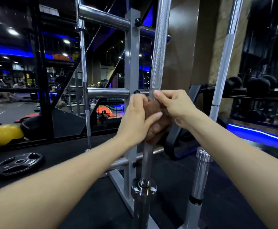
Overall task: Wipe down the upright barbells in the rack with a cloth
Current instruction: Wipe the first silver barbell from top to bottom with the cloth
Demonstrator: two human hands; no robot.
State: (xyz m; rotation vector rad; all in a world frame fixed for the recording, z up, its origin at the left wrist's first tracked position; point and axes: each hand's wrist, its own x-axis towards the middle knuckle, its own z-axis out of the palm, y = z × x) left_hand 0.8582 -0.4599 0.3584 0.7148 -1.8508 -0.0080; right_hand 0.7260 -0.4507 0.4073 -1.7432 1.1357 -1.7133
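A knurled steel barbell (159, 52) stands upright in the middle, its collar (144, 187) low in front of me. A brown cloth (155, 123) is wrapped round its shaft at waist height. My left hand (135, 119) grips the cloth and bar from the left, thumb across the cloth. My right hand (174, 104) pinches the upper edge of the cloth against the bar from the right. A second upright barbell (224, 63) stands to the right, and a thinner third bar (83, 71) to the left.
A grey rack post (131, 63) with chrome horizontal pegs (108, 93) stands just behind the middle bar. A black weight plate (17, 164) lies on the floor at left, near a yellow ball (2, 135). Dumbbells (257, 85) sit on a rack at right.
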